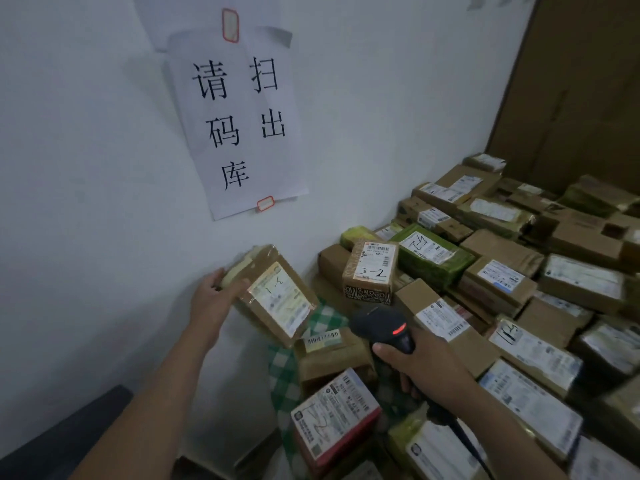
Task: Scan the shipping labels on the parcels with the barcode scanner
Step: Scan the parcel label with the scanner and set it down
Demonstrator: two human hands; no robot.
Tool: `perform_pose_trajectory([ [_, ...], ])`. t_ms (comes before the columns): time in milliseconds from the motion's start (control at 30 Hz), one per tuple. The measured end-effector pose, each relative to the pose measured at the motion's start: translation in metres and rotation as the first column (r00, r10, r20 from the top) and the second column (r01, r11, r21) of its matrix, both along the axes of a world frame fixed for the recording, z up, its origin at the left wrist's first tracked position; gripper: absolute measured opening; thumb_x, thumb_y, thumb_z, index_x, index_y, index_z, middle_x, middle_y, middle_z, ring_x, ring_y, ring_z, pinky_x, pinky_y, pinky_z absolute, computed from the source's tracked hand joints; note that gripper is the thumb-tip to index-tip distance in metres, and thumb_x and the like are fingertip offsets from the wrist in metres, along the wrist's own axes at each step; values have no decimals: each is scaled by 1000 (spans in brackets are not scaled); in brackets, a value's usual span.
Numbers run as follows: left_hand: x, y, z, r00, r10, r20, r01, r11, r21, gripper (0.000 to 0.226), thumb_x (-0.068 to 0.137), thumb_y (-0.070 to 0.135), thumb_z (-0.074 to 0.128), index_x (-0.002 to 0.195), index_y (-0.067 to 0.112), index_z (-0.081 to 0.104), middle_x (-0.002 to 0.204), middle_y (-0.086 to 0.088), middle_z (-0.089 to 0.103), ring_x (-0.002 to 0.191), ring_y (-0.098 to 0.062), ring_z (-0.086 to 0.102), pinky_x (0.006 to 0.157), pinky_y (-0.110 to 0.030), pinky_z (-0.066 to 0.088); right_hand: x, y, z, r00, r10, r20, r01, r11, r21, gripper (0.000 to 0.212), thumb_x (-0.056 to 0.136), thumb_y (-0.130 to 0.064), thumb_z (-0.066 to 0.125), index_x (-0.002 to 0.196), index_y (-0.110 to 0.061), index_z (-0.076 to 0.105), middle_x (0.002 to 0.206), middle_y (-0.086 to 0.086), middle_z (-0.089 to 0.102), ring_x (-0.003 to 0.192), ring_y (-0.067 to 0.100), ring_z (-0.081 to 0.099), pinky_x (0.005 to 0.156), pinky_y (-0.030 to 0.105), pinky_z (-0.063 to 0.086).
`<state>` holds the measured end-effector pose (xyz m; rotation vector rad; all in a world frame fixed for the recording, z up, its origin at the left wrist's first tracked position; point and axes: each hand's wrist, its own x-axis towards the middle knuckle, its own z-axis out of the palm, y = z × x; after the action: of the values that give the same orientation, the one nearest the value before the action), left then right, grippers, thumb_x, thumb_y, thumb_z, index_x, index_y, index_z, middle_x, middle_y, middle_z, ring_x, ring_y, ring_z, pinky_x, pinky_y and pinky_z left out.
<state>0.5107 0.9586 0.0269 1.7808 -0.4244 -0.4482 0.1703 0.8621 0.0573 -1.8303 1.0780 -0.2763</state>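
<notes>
Glowing red on top, black barcode scanner [385, 328]

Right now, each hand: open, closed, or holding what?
Left hand: grips the upper end of a tilted brown parcel.
Right hand: grips the barcode scanner by its handle.

White painted wall [86, 150] fills the left and centre, dimly and evenly lit with a bluish cast. A paper notice [239, 119] bearing large black Chinese characters is fixed to it, with one red-edged sticker [230, 25] at the top and another [265, 203] at the bottom. Brown wooden panel [581, 91] adjoins the wall at upper right. Dark flat surface [69, 431] at lower left — identity unclear. Green-and-white checked cloth [284, 375] at lower centre.
</notes>
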Motion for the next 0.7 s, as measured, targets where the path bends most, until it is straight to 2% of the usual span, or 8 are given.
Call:
perform_pose_trajectory([
  [67, -7, 5, 17, 995, -27, 93, 21, 998, 65, 67, 80, 19, 80, 140, 10, 51, 124, -9, 60, 109, -25, 59, 93, -35, 48, -7, 10, 5, 998, 56, -18, -56, 998, 6, 23, 86, -40, 70, 87, -20, 59, 56, -3, 62, 41, 2, 56, 49, 19, 48],
  [167, -21, 13, 36, 984, -51, 171, 34, 994, 101, 67, 80, 20, 80, 139, 10, 52, 122, -9, 60, 107, -25, 59, 88, -33, 48, -13, 21, 12, 992, 119, -51, -120, 993, -23, 32, 83, -46, 70, 93, -18, 62, 60, -1, 63, 43, 2, 55, 53, 24, 50],
  [333, -36, 26, 54, 979, -51, 199, 33, 995, 95, 66, 80, 21, 80, 139, 11, 52, 121, -8, 60, 104, -23, 59, 85, -32, 47, -21, 33, 20, 985, 169, -32, -170, 983, -73, 34, 84, -48, 68, 96, -17, 61, 64, 1, 63, 44, 2, 55, 57, 29, 52],
  [467, -43, 31, 63, 973, -70, 219, 51, 995, 91, 65, 82, 22, 79, 139, 11, 51, 119, -6, 59, 105, -24, 58, 85, -33, 46, -25, 37, 28, 981, 193, -33, -194, 980, -51, 31, 87, -47, 66, 98, -18, 59, 60, -3, 62, 45, 3, 56, 52, 20, 48],
  [700, -47, 36, 69, 967, -76, 243, 51, 993, 108, 65, 83, 22, 77, 141, 10, 50, 118, -5, 58, 103, -22, 56, 84, -32, 45, -27, 44, 34, 980, 198, -13, -198, 978, -58, 30, 87, -44, 67, 99, -18, 58, 58, -4, 62, 45, 4, 58, 50, 17, 47],
])
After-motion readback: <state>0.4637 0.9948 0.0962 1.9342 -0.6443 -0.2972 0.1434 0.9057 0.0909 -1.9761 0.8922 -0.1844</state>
